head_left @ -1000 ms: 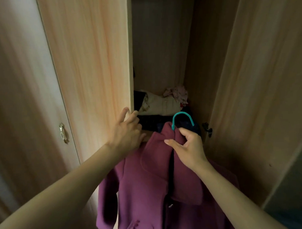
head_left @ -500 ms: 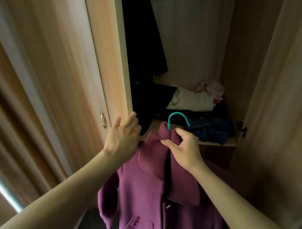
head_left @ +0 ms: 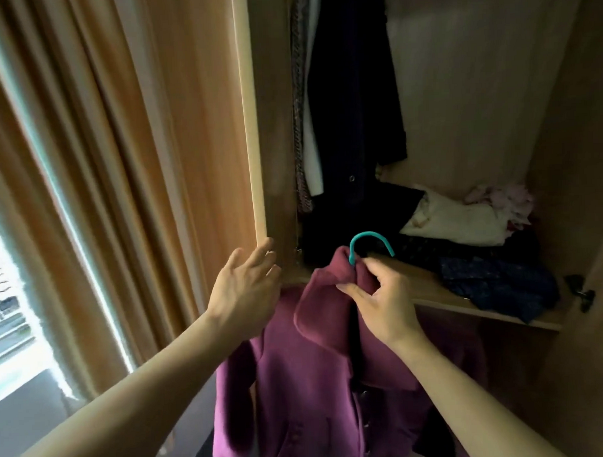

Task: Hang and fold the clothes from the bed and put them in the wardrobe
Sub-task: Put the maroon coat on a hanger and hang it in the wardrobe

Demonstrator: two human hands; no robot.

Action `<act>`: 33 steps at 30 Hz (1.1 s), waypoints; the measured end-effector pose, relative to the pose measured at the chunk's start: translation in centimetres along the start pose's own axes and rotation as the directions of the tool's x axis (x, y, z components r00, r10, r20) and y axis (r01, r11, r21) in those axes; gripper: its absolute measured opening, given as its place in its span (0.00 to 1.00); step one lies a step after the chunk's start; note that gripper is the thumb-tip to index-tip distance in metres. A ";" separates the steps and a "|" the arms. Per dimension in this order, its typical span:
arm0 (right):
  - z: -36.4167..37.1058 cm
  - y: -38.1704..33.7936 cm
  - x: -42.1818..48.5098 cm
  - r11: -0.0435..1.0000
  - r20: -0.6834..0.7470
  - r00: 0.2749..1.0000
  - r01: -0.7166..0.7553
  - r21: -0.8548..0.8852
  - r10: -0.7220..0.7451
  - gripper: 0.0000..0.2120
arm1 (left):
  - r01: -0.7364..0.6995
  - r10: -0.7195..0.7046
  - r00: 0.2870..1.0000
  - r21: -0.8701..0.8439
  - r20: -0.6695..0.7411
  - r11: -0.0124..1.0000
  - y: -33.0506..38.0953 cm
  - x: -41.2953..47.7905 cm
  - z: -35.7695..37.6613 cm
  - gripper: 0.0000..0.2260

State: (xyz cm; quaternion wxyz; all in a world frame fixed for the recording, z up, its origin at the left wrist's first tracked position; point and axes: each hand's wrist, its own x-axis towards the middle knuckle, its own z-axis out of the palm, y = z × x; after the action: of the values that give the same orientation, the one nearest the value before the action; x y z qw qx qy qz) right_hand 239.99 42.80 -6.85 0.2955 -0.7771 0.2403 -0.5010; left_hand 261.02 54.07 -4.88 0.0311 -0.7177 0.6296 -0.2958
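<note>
Purple coat (head_left: 298, 382) collar pinched in R hand (head_left: 381, 304); L hand (head_left: 244, 292) fingers apart, maybe on door (head_left: 252, 127).

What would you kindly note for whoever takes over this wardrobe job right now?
Left hand: open, fingers by the wardrobe door edge.
Right hand: pinches the purple coat at the collar, under the teal hanger hook.
Done: coat is on its hanger, held before the open wardrobe; folded clothes lie on the shelf.
Left: hook it beside the dark garments hanging inside; rail out of view.

Purple coat (head_left: 315, 381) on teal hanger (head_left: 370, 233)
</note>
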 end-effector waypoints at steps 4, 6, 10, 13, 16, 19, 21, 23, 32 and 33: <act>3.2 -1.8 0.3 1.000 -0.007 1.000 0.020 0.006 -0.020 0.11 | 0.021 -0.021 1.000 -0.006 0.008 1.000 -4.5 -1.9 1.1 0.23; 4.7 -2.3 0.4 1.000 -0.010 1.000 0.017 0.012 -0.017 0.10 | 0.047 -0.048 0.999 0.002 0.017 0.999 -6.7 -2.4 1.9 0.26; 7.6 -3.3 0.1 1.000 -0.025 1.000 -0.001 0.013 0.001 0.10 | 0.173 -0.174 0.985 -0.098 0.005 0.980 -10.5 -2.9 3.6 0.33; 9.1 -3.7 -0.2 0.998 -0.035 0.998 -0.046 0.039 0.048 0.10 | 0.085 -0.087 0.996 -0.049 -0.037 0.995 -10.2 -3.0 4.7 0.28; 9.8 -3.9 -0.2 0.997 -0.061 0.995 -0.073 0.039 0.075 0.08 | 0.007 -0.011 0.996 -0.048 -0.094 0.999 -9.5 -3.0 4.7 0.18; 9.6 -3.8 -0.1 0.997 -0.100 0.992 -0.077 0.004 0.077 0.08 | -0.001 -0.005 0.991 -0.046 -0.132 0.999 -10.2 -3.2 5.0 0.11; 9.5 -3.8 0.0 0.997 -0.106 0.992 -0.072 -0.024 0.069 0.09 | 0.039 -0.048 0.986 -0.059 -0.160 0.998 -10.6 -3.7 5.5 0.16; 9.4 -4.0 0.2 0.998 -0.104 0.993 -0.062 -0.023 0.059 0.09 | 0.051 -0.061 0.986 -0.072 -0.158 0.996 -10.5 -4.0 5.7 0.21; 6.9 -5.1 1.4 1.000 -0.076 0.997 0.012 -0.016 -0.013 0.12 | -0.232 0.092 0.962 -0.599 -0.256 0.767 -5.8 -1.4 0.1 0.35; 6.5 -5.4 1.6 0.999 -0.070 0.997 0.031 -0.012 -0.032 0.13 | -0.287 0.091 0.931 -0.554 -0.354 0.782 -5.3 -1.2 -0.2 0.34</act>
State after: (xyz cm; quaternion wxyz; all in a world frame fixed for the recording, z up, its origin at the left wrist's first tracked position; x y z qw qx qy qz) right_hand 246.98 46.97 -4.18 0.2746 -0.7643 0.2409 -0.5314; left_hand 265.62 56.33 -3.00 -0.2649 -0.5678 0.7568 -0.1861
